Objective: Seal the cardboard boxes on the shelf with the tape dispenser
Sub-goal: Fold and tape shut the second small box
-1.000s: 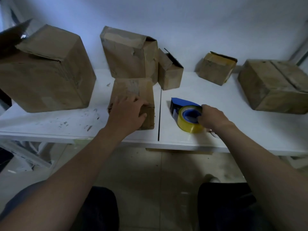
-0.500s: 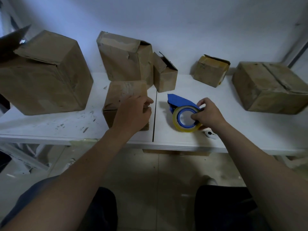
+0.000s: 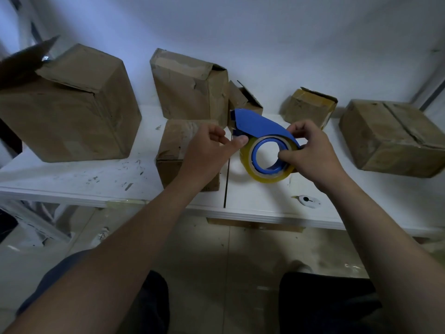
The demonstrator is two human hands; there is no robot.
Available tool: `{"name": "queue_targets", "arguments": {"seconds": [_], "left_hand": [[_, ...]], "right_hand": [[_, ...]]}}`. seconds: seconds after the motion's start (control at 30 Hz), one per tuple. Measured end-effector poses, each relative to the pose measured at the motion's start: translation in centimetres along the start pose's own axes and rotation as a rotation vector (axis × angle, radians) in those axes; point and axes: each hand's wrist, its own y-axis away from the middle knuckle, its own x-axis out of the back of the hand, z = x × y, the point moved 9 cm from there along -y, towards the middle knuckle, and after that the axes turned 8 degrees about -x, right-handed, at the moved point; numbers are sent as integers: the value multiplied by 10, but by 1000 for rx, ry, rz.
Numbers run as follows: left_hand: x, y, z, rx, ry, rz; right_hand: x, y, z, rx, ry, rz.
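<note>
Now we hold the tape dispenser (image 3: 262,126) just right of the small box (image 3: 178,138) (the nearest one on the shelf (image 3: 72,174)), our right hand (image 3: 313,153) gripping the roll, our left hand (image 3: 207,150) pinching its left edge, blade end pointing far-left toward that box.

- The tape dispenser (image 3: 261,124) has a blue plastic body, smooth, with a dull sheen.
- The tape roll (image 3: 269,177) is yellowish clear film, glossy, on a blue plastic core.
- The large box (image 3: 72,116), the low box (image 3: 178,138) and the wide box (image 3: 390,138) are brown cardboard, matt, scuffed and creased.
- The tall box (image 3: 187,92) is torn, dented cardboard with strips of old shiny tape along its top.
- The shelf (image 3: 72,182) is a smooth white board with dark scratches.
- The small oval gadget (image 3: 309,202) looks like white plastic.
- The wall (image 3: 265,32) is white and matt.
- The floor (image 3: 216,256) is pale tile with a faint sheen.
</note>
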Motion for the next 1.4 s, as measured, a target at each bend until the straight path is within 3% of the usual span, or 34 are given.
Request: {"name": "queue_targets", "arguments": {"seconds": [0.13, 0.27, 0.37, 0.47, 0.63, 0.8, 1.0, 1.13, 1.4], "left_hand": [[6, 0, 1, -83, -66, 12], [13, 2, 14, -306, -294, 6], [20, 3, 13, -315, -345, 31], [22, 4, 1, -138, -216, 10], [5, 17, -24, 350, 477, -74], [11, 24, -38, 542, 760, 6], [30, 23, -50, 513, 563, -6], [43, 23, -54, 493, 507, -33], [70, 22, -63, 425, 287, -34]], "right_hand": [[-4, 3, -3, 7, -3, -6], [-5, 2, -3, 8, 8, -4], [-5, 1, -3, 0, 1, -1], [-7, 1, -7, 0, -4, 4], [-13, 1, -11, 8, 15, -1], [-18, 1, -16, 47, 37, -13], [-26, 6, -25, 167, 94, -16], [-32, 15, -38, 344, 177, -9], [-55, 20, -47, 599, 292, -119]]}}
